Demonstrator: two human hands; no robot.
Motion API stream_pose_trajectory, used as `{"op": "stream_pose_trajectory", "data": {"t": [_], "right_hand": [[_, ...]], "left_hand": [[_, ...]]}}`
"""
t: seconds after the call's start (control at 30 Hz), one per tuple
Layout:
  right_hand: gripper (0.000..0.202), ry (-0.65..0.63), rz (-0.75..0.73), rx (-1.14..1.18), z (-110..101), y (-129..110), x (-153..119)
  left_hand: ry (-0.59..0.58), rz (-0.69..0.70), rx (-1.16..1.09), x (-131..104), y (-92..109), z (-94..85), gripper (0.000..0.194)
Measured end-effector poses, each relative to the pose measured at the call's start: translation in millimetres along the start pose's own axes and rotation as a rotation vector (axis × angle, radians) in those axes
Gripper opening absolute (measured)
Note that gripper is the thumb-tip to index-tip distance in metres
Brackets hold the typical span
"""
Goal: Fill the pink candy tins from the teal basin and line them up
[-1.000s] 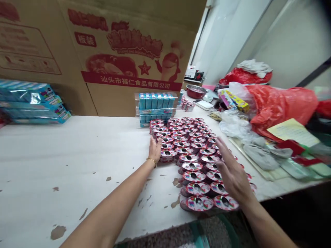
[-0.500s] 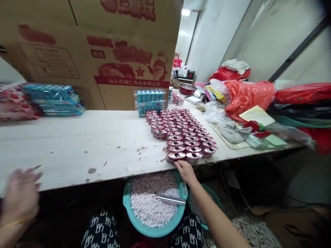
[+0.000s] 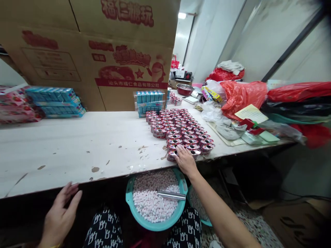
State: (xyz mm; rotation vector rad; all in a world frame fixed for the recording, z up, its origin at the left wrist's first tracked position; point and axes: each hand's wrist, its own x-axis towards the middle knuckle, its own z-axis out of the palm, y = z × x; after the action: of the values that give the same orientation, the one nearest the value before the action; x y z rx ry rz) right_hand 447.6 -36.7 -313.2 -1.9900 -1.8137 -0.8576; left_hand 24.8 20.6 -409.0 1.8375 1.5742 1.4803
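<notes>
Rows of small red oval tins (image 3: 190, 136) with dark round openings on top stand together on the white table (image 3: 103, 148). My right hand (image 3: 185, 160) rests on the tins nearest the front edge, fingers spread over their tops and hiding part of them. Off to the left, in front of the table edge, my left hand (image 3: 60, 212) is raised with thumb and fingers apart, holding nothing. Below the edge sits a turquoise basin (image 3: 129, 198) of small pale pieces (image 3: 150, 205), with a metal tube (image 3: 171, 195) lying across them.
A large cardboard box (image 3: 85, 62) stands at the back. Blue packs (image 3: 55, 101) sit left, another blue pack (image 3: 149, 102) behind the tins. Red plastic bags (image 3: 243, 96), papers and a grey cloth (image 3: 230, 130) cover the right side. A second basin is partly hidden below.
My left hand has moved right and down, its thumb now spread. My right hand has gone from the front side of the nearest tins onto their tops. The view has shifted slightly.
</notes>
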Motion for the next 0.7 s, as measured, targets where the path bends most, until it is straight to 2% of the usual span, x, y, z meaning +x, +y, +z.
{"op": "stream_pose_trajectory", "data": {"t": [0.07, 0.17, 0.27, 0.33, 0.43, 0.53, 0.7], "right_hand": [[0.052, -0.006, -0.007, 0.011, -1, 4, 11], [0.055, -0.014, 0.010, 0.017, -2, 11, 38], [0.055, -0.085, 0.005, -0.004, 7, 20, 64], [0.054, -0.142, -0.015, -0.016, 14, 25, 71], [0.055, -0.187, -0.046, -0.019, 19, 32, 72], [0.051, -0.214, -0.085, 0.005, 14, 38, 80], [0.049, -0.205, -0.089, 0.051, 16, 49, 129]], "left_hand": [[-0.016, 0.020, -0.034, 19, 9, 22.7, 0.046], [-0.014, 0.163, 0.008, 58, 18, 55.2, 0.049], [-0.015, 0.276, 0.094, 90, 10, 82.9, 0.051], [-0.029, 0.263, 0.169, 102, 0, 95.9, 0.052], [-0.055, 0.196, 0.263, 106, -10, 105.8, 0.055], [-0.078, 0.158, 0.337, 102, -7, 107.3, 0.056], [-0.122, 0.116, 0.401, 101, 10, 105.4, 0.052]]}}
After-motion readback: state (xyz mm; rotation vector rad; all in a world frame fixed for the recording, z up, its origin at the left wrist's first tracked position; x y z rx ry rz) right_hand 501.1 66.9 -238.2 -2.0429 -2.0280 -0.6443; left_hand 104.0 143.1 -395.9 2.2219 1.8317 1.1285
